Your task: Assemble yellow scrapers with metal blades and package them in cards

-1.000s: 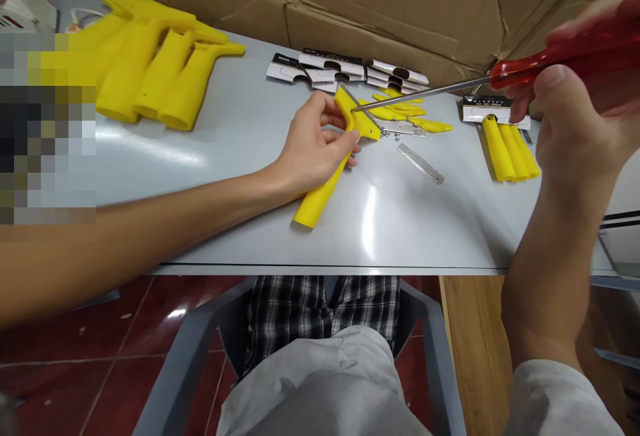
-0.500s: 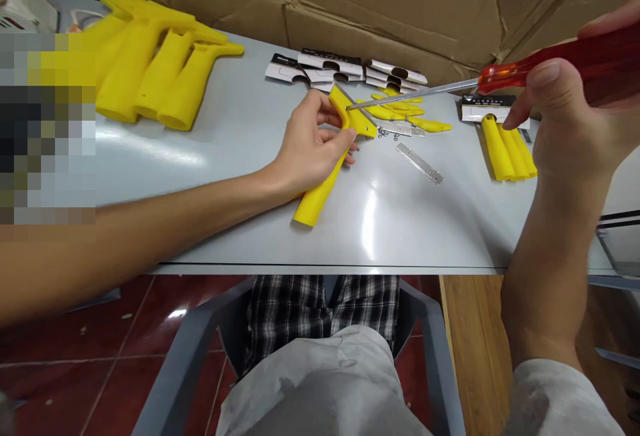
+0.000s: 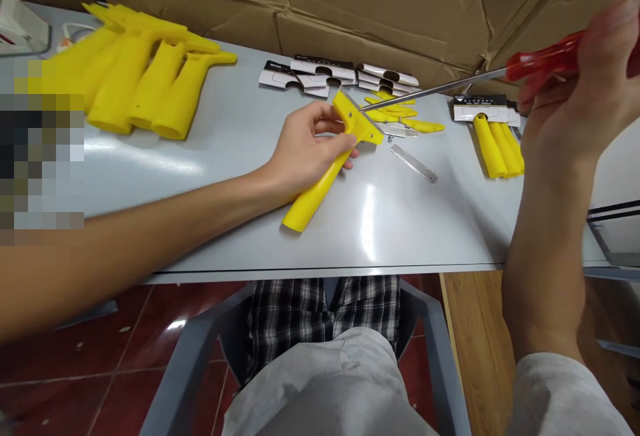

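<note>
My left hand is closed round a yellow scraper, just below its wide head. Two screws show in the head, and a metal blade edge runs along its far side. My right hand grips the red handle of a screwdriver. The long shaft points left, and its tip is close to the scraper head; I cannot tell whether they touch. Right of the scraper a loose metal strip lies on the table, with more metal strips and several yellow pieces behind it.
Several yellow scraper handles are piled at the left of the grey table. Black-and-white card sleeves lie along the back, before brown cardboard. Several carded yellow scrapers lie at the right. A white device stands far left.
The screwdriver tip has come away from the near screw of the scraper head, and my right hand has drawn back up and right. The scraper has turned slightly in my left hand.
</note>
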### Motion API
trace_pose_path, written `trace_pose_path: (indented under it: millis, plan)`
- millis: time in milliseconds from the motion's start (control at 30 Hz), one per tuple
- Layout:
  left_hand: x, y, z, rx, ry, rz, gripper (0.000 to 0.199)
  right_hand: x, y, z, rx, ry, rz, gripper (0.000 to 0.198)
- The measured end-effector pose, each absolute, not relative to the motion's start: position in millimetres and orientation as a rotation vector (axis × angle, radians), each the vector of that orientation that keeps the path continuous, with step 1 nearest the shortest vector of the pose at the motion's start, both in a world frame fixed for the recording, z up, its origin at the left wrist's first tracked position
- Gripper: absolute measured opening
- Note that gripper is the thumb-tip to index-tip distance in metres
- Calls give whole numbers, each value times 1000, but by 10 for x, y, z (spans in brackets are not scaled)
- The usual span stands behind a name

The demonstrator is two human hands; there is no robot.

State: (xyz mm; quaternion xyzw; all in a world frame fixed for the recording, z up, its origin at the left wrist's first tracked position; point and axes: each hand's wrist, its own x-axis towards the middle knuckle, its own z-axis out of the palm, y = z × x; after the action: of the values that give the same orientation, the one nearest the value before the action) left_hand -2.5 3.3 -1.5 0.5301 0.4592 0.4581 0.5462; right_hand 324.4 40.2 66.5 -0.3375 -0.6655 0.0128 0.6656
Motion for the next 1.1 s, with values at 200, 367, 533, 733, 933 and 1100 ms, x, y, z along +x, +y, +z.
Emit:
trace_pose_path:
  millis: [200,367,533,733,933,1100]
  plan:
    - [-22,49,27,1225,1046,1065,15,3519,1034,330,-986,-1028,266,91]
    - [-4,49,24,1203,1044,1084,14,3351,851,72,-1078,-1063,744,68]
    - [3,61,-12,1200,1026,1132,21,3224,718,8,-1073,-1004,887,71]
    - [-12,76,-47,1210,1029,1122,18,3279,694,10,-1083,-1121,999,69]
    - [-8,80,-49,1205,1027,1128,17,3417,636,196,-957,-1174,925,68]
    - [-7,79,-41,1211,1030,1118,17,3542,642,269,-938,-1171,836,79]
